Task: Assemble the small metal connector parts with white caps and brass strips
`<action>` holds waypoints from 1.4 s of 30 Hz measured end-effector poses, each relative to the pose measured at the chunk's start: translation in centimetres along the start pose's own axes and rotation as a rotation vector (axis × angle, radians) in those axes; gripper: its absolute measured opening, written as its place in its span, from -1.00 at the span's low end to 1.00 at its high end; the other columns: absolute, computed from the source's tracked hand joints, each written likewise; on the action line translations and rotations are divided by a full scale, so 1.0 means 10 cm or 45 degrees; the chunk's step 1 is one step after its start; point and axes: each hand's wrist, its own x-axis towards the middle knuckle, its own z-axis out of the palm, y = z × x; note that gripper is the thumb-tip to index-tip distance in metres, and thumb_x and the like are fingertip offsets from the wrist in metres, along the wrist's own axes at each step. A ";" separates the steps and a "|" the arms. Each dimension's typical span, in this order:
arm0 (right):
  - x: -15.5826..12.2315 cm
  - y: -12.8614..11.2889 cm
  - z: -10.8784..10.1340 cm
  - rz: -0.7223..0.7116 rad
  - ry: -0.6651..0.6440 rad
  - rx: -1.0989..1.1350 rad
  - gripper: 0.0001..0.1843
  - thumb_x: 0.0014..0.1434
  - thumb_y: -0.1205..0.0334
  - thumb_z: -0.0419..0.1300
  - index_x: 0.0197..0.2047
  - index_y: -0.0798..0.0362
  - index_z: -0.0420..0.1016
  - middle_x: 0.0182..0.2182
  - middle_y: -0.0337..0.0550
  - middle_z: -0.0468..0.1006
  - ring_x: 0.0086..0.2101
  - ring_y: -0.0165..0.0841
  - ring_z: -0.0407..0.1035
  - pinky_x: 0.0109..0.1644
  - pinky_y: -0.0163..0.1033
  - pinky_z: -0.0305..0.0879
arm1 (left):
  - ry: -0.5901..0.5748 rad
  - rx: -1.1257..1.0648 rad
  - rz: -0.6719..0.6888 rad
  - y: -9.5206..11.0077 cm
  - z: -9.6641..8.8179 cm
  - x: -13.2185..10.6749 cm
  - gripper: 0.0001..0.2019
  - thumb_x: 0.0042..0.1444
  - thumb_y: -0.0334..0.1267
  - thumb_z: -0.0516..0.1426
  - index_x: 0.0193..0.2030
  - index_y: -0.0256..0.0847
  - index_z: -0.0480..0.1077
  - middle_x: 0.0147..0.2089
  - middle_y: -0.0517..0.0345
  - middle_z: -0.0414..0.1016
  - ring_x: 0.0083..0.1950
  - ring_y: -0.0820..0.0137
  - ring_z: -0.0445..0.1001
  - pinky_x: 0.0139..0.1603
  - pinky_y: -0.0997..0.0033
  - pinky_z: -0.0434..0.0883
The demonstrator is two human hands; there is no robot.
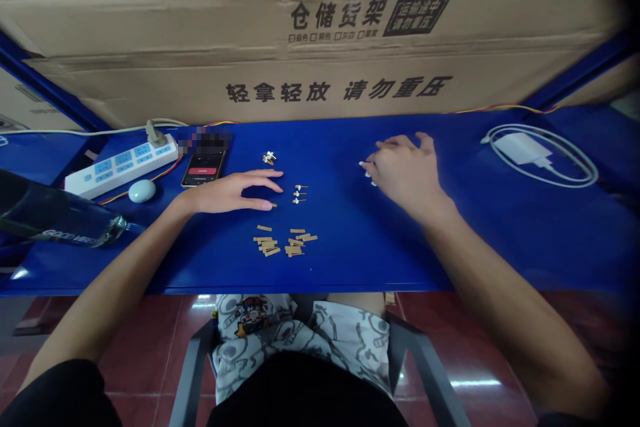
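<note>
My left hand [235, 192] reaches over the blue table with its fingers stretched and apart. Its thumb tip touches a small tan strip [274, 205]. Just right of those fingers, three small white-and-tan pieces with thin pins [299, 194] lie in a column. My right hand [407, 170] has its thumb and forefinger closed at a small white piece [361, 163], with the other fingers curled and raised. More white bits show below these fingertips, partly covered. Nearer me lie two loose piles of tan strips, a left pile [268, 245] and a right pile [296, 243].
A small heap of white-and-tan pieces [269, 157] lies farther back. To the left are a phone [204, 163], a power strip [123, 163], a white oval object [142, 191] and a bottle [60, 210]. A charger with cable [525, 150] lies right. Cardboard boxes [175, 73] stand behind.
</note>
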 end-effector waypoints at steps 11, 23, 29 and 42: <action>0.02 0.05 0.04 0.002 0.001 0.004 -0.73 0.23 0.38 0.08 -0.28 0.14 0.65 -0.17 0.14 0.66 0.01 -0.04 0.42 0.23 0.25 0.07 | 0.058 0.036 0.092 -0.11 -0.04 0.00 -0.80 0.19 -0.07 0.32 -0.09 -0.04 0.59 0.44 0.19 0.31 0.44 0.22 0.30 0.47 0.11 0.17; 0.10 -0.04 -0.07 -0.009 0.112 0.491 -0.79 0.29 0.29 0.16 -0.24 0.03 0.66 -0.17 0.03 0.69 -0.04 -0.05 0.49 0.20 0.20 0.19 | 0.283 0.132 0.248 -0.17 0.05 0.06 -0.79 0.33 -0.07 0.20 -0.17 -0.09 0.61 0.15 0.11 0.57 0.17 0.29 0.54 0.28 0.22 0.38; 0.07 -0.35 -0.21 -0.157 0.044 1.344 -0.83 0.30 0.11 0.25 -0.15 -0.09 0.68 -0.14 -0.20 0.72 -0.11 -0.20 0.59 0.05 -0.05 0.45 | 0.497 0.135 0.270 -0.06 0.15 0.10 -0.76 0.40 -0.06 0.13 -0.09 -0.13 0.55 -0.06 0.11 0.63 -0.02 0.33 0.58 0.10 0.31 0.43; -0.06 -0.70 -0.22 -0.255 0.111 1.746 -0.84 0.26 0.07 0.33 -0.16 -0.08 0.69 -0.18 -0.21 0.72 -0.16 -0.24 0.61 0.05 -0.06 0.53 | 0.576 -0.482 0.082 0.14 0.40 0.17 -0.76 0.37 -0.08 0.16 -0.12 -0.21 0.50 -0.18 0.13 0.58 -0.14 0.38 0.52 -0.03 0.39 0.42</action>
